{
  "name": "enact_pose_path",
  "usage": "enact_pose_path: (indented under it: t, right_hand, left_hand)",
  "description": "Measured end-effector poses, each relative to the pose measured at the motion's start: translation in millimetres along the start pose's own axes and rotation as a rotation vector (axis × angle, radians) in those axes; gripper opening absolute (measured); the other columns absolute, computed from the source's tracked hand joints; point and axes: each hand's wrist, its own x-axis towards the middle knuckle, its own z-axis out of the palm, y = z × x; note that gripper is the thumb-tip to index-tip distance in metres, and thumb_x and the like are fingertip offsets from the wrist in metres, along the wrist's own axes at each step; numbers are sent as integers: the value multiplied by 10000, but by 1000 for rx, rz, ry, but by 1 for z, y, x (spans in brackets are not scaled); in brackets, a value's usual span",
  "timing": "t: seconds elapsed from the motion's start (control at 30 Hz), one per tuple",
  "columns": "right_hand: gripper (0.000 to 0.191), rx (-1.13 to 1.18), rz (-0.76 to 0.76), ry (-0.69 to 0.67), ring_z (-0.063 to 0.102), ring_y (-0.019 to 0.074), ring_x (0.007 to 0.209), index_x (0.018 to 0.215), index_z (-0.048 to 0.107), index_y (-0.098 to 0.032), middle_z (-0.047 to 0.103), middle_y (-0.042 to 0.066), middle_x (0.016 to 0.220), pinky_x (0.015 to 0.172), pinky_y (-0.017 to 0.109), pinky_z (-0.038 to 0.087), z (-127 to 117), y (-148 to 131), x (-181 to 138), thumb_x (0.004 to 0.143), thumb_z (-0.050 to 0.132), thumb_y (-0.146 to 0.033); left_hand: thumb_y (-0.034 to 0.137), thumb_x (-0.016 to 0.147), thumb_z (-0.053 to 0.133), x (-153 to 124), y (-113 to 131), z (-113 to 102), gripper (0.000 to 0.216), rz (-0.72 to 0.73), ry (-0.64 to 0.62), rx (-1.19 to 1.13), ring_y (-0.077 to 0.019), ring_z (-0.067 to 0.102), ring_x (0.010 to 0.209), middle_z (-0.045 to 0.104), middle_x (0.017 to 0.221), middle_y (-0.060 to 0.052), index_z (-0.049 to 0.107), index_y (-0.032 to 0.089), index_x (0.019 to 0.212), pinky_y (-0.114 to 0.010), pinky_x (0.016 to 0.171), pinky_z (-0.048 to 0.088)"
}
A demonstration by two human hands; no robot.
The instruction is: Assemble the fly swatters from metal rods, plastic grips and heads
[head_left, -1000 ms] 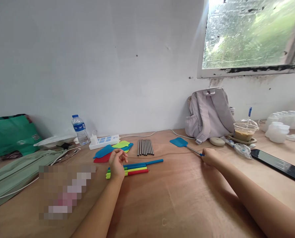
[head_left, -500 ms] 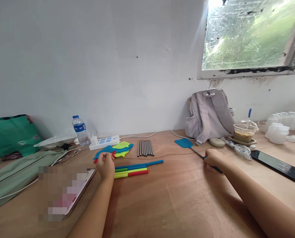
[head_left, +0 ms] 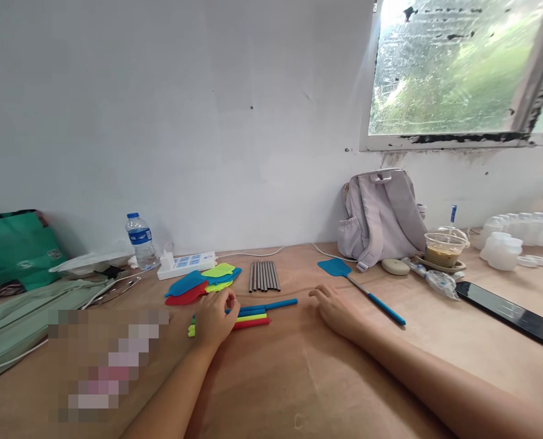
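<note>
My left hand rests on a bundle of coloured handles in blue, green, yellow and red, its fingers curled over their left ends. My right hand lies flat on the wooden table, fingers stretched out, holding nothing. A blue fly swatter with a metal rod and blue grip lies just right of that hand. Behind the left hand sits a pile of blue, red and yellow-green swatter heads. A row of grey metal rods lies behind the handles.
A water bottle and white power strip stand by the wall. A grey backpack, an iced drink cup, white containers and a dark phone are at right. Green bags lie at left.
My right hand has let go of the blue fly swatter and moved left onto the table. My left hand has shifted right onto the coloured handles.
</note>
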Motion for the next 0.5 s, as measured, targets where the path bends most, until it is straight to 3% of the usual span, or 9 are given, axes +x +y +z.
enact_pose_path:
  t: [0.2,0.33,0.5]
  right_hand:
    - [303,71,-122,-3,473,219,965,1062,523,-142,541,99,1042,860,349,383,14,-49,28,781,417,-105]
    - [262,124,-113,-32,483,211,956,1027,562,-153,548,92,1027,843,331,384,19,-54,43,798,435,-157]
    - [238,205,-74,-57,506,191,907,984,589,-185,558,75,974,794,296,373,23,-43,44,795,443,-175]
  left_hand:
    - [211,700,470,1,2,2,71,26,-70,17,-216,523,690,605,671,-20,537,217,678,-312,634,332]
    - [232,738,454,1,-2,1,165,14,-113,-30,-229,550,775,644,778,-29,619,231,727,-331,689,377]
    - [259,772,437,1,5,-1,251,86,-265,-154,-217,555,877,660,914,-16,678,263,844,-344,784,412]
